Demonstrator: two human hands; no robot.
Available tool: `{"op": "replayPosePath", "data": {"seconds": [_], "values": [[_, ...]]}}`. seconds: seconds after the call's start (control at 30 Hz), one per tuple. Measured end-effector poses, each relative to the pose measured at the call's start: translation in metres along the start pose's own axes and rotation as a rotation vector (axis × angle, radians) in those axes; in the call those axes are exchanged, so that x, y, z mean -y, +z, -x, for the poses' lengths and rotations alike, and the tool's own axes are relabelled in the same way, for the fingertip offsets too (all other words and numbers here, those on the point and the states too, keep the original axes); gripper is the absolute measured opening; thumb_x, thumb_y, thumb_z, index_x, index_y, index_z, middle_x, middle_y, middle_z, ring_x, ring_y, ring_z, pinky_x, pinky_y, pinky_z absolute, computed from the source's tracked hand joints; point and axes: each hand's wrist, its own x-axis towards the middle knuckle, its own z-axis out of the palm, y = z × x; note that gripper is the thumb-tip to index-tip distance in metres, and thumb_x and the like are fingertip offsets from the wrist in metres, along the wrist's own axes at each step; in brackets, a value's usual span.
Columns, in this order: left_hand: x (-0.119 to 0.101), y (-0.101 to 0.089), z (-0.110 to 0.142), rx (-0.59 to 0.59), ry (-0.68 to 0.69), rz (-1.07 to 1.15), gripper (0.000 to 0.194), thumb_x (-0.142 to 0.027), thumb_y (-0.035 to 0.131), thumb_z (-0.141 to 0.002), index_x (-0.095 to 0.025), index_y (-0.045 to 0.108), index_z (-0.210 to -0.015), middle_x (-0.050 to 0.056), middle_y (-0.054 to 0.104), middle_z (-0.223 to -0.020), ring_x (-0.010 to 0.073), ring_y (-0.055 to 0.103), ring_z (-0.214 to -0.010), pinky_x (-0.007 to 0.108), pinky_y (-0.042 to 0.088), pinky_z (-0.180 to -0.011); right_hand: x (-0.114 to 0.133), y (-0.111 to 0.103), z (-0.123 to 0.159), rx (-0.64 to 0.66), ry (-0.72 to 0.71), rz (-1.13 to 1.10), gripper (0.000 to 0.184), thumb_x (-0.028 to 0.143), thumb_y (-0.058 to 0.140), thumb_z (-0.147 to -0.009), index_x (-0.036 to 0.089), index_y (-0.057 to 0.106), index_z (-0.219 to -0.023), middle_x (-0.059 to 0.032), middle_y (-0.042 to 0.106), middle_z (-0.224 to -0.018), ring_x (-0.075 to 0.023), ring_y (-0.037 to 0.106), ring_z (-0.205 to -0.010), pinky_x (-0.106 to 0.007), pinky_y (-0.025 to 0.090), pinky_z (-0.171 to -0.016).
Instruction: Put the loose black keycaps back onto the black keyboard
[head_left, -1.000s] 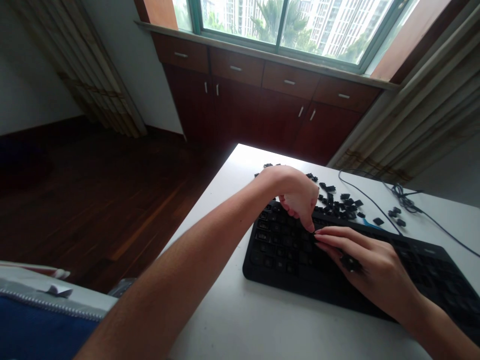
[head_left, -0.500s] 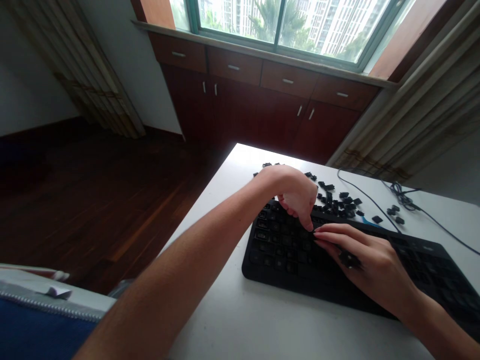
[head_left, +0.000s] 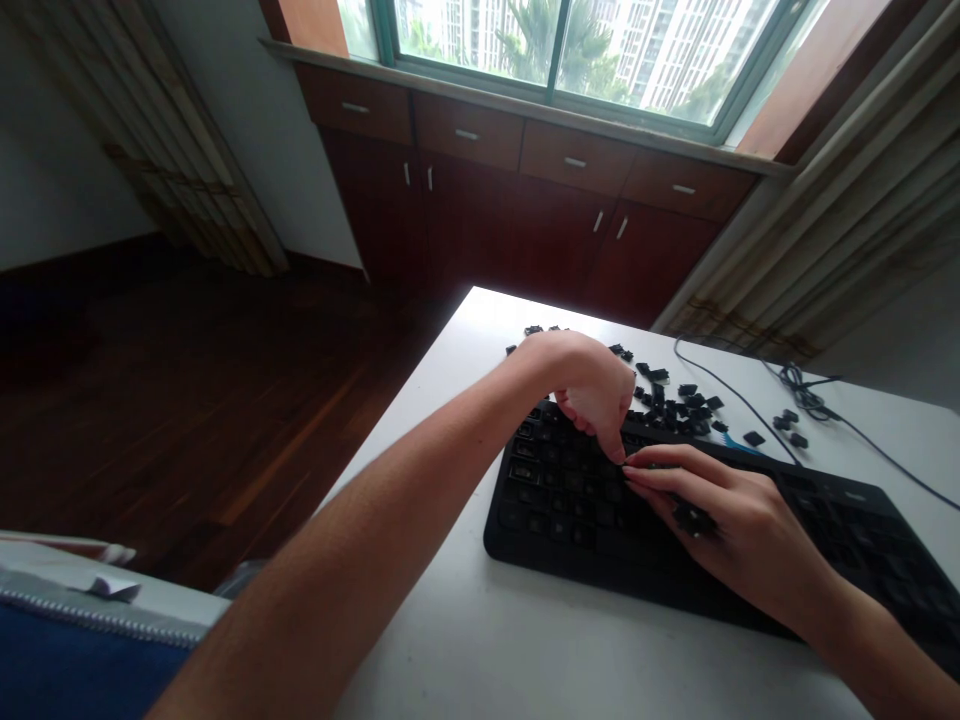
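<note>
The left hand arches over a black plastic computer keyboard, its fingers bent down onto the upper keys, though what they grip cannot be told. The right hand lies across the keyboard, long fingers close together, a small black plastic keycap held beneath them. Loose black keycaps lie scattered on the white desk beyond the keyboard.

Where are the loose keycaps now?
In the head view, the loose keycaps sit on the white table beyond the black keyboard, right of the left hand.
</note>
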Motion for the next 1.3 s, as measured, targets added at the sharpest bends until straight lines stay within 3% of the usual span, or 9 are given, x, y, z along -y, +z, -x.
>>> {"op": "replayPosePath", "data": {"seconds": [0.13,0.27,0.37,0.47,0.57,0.8,1.07,1.17,1.3], "values": [[-0.001,0.000,0.001,-0.011,-0.010,0.007,0.032,-0.045,0.082,-0.064,-0.020,0.077,-0.083,0.008,0.074,-0.091,0.0242,0.062,-0.077,0.034,0.047,-0.071,0.005,-0.004,-0.002,-0.099,0.021,-0.019,0.032,0.014,0.065,-0.091,0.025,0.065,-0.121,-0.0065,0.071,-0.117,-0.0203,0.071,-0.095,-0.031,0.059,-0.082],[-0.001,-0.001,0.002,-0.002,-0.013,-0.017,0.040,-0.055,0.078,-0.068,-0.019,0.077,-0.086,0.008,0.074,-0.093,0.0234,0.062,-0.076,0.033,0.048,-0.071,0.016,-0.018,-0.007,-0.341,0.142,-0.258,0.010,0.016,0.068,-0.088,0.022,0.064,-0.081,-0.0030,0.066,-0.080,-0.0160,0.062,-0.067,-0.028,0.050,-0.058],[0.000,-0.002,0.003,0.019,-0.014,-0.023,0.040,-0.055,0.074,-0.072,-0.020,0.077,-0.090,0.007,0.074,-0.093,0.0216,0.063,-0.078,0.031,0.049,-0.073,0.026,-0.028,-0.021,-0.462,0.317,-0.702,0.037,0.024,0.062,-0.093,0.021,0.049,-0.059,0.0016,0.044,-0.054,-0.0125,0.044,-0.050,-0.029,0.035,-0.045],[0.000,-0.003,0.004,0.032,-0.006,-0.020,0.036,-0.049,0.074,-0.073,-0.020,0.077,-0.094,0.006,0.075,-0.095,0.0198,0.063,-0.079,0.029,0.050,-0.074,0.034,-0.028,-0.045,-0.407,0.387,-1.139,0.048,0.028,0.057,-0.096,0.020,0.040,-0.051,0.0037,0.032,-0.046,-0.0103,0.031,-0.042,-0.029,0.026,-0.041],[0.000,-0.004,0.005,0.023,0.010,-0.030,0.034,-0.044,0.074,-0.073,-0.020,0.077,-0.096,0.005,0.074,-0.094,0.0189,0.063,-0.078,0.028,0.051,-0.073,0.036,-0.018,-0.065,-0.363,0.385,-1.312,0.051,0.026,0.059,-0.093,0.020,0.036,-0.047,0.0052,0.026,-0.043,-0.0089,0.026,-0.038,-0.029,0.019,-0.039],[0.004,-0.004,0.005,0.012,0.055,-0.045,0.029,-0.036,0.073,-0.071,-0.019,0.076,-0.094,0.002,0.072,-0.079,0.0191,0.062,-0.071,0.029,0.051,-0.067,0.031,0.010,-0.071,-0.343,0.380,-1.295,0.052,0.033,0.063,-0.092,0.020,0.041,-0.047,0.0057,0.028,-0.043,-0.0080,0.024,-0.039,-0.028,0.016,-0.039],[0.005,-0.009,0.012,-0.020,0.037,-0.071,0.024,-0.036,0.073,-0.072,-0.021,0.077,-0.090,0.002,0.074,-0.082,0.0182,0.063,-0.071,0.026,0.047,-0.062,0.029,0.018,-0.068,-0.361,0.333,-1.079,0.056,0.039,0.059,-0.095,0.019,0.039,-0.047,0.0041,0.032,-0.044,-0.0082,0.028,-0.043,-0.029,0.018,-0.045],[0.015,-0.020,0.029,-0.135,0.007,-0.038,0.025,-0.038,0.071,-0.074,-0.024,0.077,-0.095,0.001,0.075,-0.088,0.0175,0.064,-0.074,0.024,0.046,-0.061,0.029,0.020,-0.066,-0.335,0.324,-1.023,0.055,0.040,0.057,-0.097,0.019,0.038,-0.050,0.0040,0.032,-0.046,-0.0083,0.028,-0.044,-0.029,0.018,-0.045],[0.039,-0.031,0.046,-0.458,-0.141,0.024,0.028,-0.041,0.069,-0.078,-0.024,0.075,-0.100,0.002,0.076,-0.099,0.0162,0.067,-0.080,0.020,0.044,-0.060,0.028,0.024,-0.064,-0.332,0.299,-0.969,0.055,0.039,0.055,-0.099,0.019,0.038,-0.051,0.0039,0.034,-0.047,-0.0081,0.029,-0.044,-0.029,0.018,-0.045]]}}
